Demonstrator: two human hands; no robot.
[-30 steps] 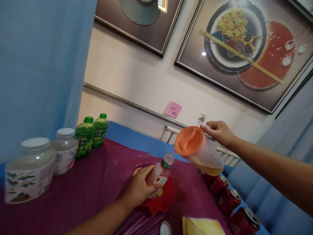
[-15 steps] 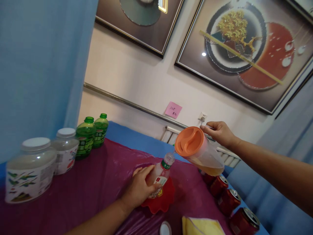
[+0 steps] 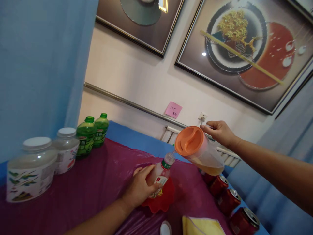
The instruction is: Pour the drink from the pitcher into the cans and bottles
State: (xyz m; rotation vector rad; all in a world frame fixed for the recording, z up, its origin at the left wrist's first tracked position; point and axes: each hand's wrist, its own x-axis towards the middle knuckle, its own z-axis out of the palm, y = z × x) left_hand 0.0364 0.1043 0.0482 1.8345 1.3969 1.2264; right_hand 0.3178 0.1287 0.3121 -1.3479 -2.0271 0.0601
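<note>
My left hand (image 3: 141, 186) is wrapped round a clear plastic bottle (image 3: 158, 174) with a green and red neck band. The bottle is uncapped and tilts to the right above a red scalloped dish (image 3: 166, 199). My right hand (image 3: 221, 132) grips the handle of a clear pitcher (image 3: 207, 156) with an orange lid (image 3: 189, 141). Tipped to the left, the pitcher has its lid edge close to the bottle's mouth and holds some amber liquid. Whether liquid runs between them is hard to make out.
Two white-lidded jars (image 3: 31, 171) and two green bottles (image 3: 85, 137) line the left of the purple-covered table (image 3: 97, 182). Red cans (image 3: 228, 200) stand along the right edge. A white cap (image 3: 165, 228) and a yellow cloth (image 3: 202, 227) lie in front.
</note>
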